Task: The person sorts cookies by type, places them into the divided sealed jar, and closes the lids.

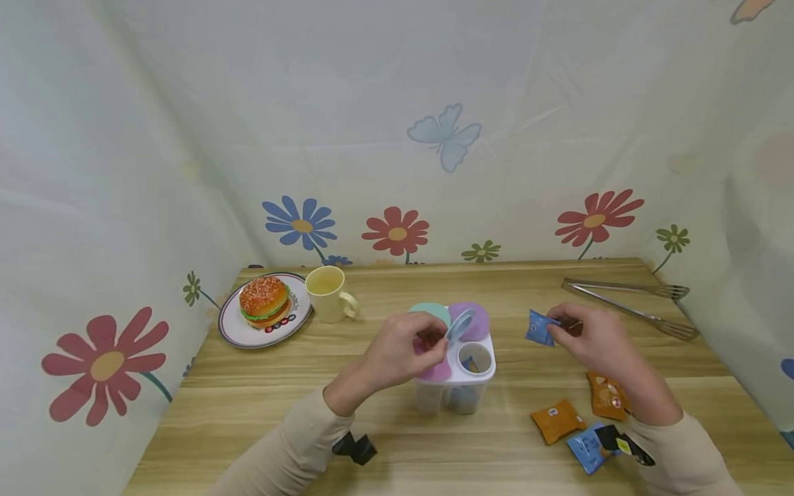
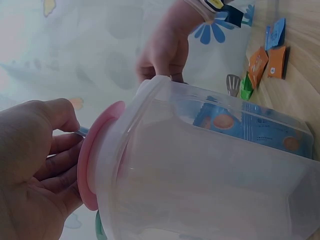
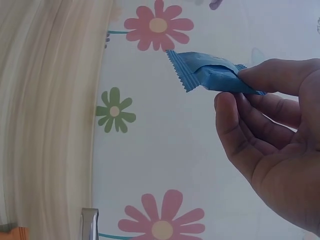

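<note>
My left hand pinches a light blue round lid, tilted up beside an uncovered round opening of a clear container with a white top. Teal, purple and pink lids cover its other openings. Through the wall in the left wrist view, blue wrapped packets show in one compartment. To the right of the container, my right hand holds a small blue wrapped snack packet between thumb and fingers, above the table. Its crimped end points away from the hand in the right wrist view.
Two orange packets and a blue packet lie under my right forearm, with a green packet nearby. Metal tongs lie at the back right. A plate with a burger and a yellow mug stand back left.
</note>
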Tool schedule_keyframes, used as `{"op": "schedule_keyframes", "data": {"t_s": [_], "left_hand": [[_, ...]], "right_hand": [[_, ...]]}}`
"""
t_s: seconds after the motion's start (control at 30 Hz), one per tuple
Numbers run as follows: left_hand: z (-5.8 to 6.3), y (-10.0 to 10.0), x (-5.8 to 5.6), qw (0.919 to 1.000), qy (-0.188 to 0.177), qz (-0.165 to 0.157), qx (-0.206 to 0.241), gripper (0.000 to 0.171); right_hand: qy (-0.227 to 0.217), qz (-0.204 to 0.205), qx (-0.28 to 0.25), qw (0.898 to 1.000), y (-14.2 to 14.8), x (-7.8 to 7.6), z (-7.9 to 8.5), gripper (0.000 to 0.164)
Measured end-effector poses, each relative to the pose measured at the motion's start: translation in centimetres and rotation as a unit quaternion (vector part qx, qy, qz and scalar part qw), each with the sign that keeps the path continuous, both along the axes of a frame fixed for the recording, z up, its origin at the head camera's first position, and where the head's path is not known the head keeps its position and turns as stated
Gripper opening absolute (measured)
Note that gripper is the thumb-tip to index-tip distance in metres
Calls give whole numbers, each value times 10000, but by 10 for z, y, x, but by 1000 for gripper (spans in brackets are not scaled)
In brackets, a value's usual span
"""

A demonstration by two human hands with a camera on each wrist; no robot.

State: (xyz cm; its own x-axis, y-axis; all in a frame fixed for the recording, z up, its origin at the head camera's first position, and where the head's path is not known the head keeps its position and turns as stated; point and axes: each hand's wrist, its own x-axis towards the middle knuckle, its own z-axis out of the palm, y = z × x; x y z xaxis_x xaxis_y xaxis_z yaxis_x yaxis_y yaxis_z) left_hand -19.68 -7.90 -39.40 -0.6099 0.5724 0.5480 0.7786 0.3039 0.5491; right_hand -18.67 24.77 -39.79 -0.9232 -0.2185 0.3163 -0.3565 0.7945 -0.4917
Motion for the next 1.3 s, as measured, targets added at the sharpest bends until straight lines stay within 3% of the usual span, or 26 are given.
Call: {"op": "schedule_keyframes", "data": {"t_s": [0.63,1.3], "left_hand": [[1,0,0,10000,20,-22,41,11],[0,-1,1,10000,24,16,24,11]], "right_hand": [[630,120,-2,9979,-12,6,8,12],[798,360,-203,9960,-21,13,14,12]]}}
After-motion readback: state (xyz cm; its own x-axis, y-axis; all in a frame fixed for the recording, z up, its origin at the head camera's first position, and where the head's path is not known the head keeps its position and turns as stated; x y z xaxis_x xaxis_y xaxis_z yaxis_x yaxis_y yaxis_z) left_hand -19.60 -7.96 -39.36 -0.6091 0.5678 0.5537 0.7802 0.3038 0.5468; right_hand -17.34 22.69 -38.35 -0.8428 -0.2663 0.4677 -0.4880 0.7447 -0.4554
